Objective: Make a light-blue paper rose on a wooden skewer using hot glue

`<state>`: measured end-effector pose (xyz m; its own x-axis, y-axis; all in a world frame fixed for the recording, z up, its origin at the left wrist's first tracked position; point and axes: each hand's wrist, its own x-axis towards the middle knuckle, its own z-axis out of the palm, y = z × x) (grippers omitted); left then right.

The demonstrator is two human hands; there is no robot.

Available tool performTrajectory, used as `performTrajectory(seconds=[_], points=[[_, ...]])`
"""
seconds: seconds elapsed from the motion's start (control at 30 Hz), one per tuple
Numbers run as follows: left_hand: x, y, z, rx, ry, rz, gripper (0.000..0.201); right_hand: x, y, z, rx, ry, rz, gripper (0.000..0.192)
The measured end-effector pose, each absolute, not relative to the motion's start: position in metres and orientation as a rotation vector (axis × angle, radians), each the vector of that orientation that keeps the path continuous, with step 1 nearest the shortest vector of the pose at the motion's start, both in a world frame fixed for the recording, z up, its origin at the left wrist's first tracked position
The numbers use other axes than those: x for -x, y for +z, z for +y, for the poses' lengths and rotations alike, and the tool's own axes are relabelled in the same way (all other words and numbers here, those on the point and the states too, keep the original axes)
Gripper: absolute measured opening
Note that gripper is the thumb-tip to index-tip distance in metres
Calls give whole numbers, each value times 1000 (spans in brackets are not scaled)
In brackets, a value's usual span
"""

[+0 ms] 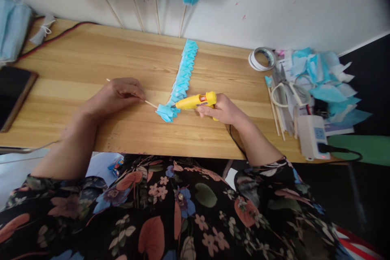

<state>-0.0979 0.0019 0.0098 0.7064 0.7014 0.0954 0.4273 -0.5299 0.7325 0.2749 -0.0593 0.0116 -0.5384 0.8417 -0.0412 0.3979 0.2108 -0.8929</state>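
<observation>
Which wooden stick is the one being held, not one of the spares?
The wooden stick under the left hand, its tip at the blue folded strip. The spare sticks lie untouched by the tape roll.

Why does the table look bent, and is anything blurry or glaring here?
Head view: the wide lens bows the table edge and darkens the corners; daylight is soft, with faint shadows under the left hand and the glue gun in the right hand; no glare, focus sharp.

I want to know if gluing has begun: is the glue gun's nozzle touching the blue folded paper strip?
Touching. In the head view the glue gun, held in the right hand, has its nozzle tip meeting the blue folded paper strip at its near end, no gap visible.
</observation>
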Motion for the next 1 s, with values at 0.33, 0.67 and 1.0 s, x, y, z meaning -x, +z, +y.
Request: performTrajectory(seconds=[0.33, 0.67, 1.0], points=[[98, 10, 2, -2220, 497, 852, 21, -280, 14, -58, 1142, 1278, -2107, 44], [99, 9, 1, -2233, 471, 892, 24, -288, 20, -56, 1061, 1332, -2100, 47], [98, 11, 1, -2198, 487, 895, 24, -277, 13, -59, 1131, 1311, -2029, 52]])
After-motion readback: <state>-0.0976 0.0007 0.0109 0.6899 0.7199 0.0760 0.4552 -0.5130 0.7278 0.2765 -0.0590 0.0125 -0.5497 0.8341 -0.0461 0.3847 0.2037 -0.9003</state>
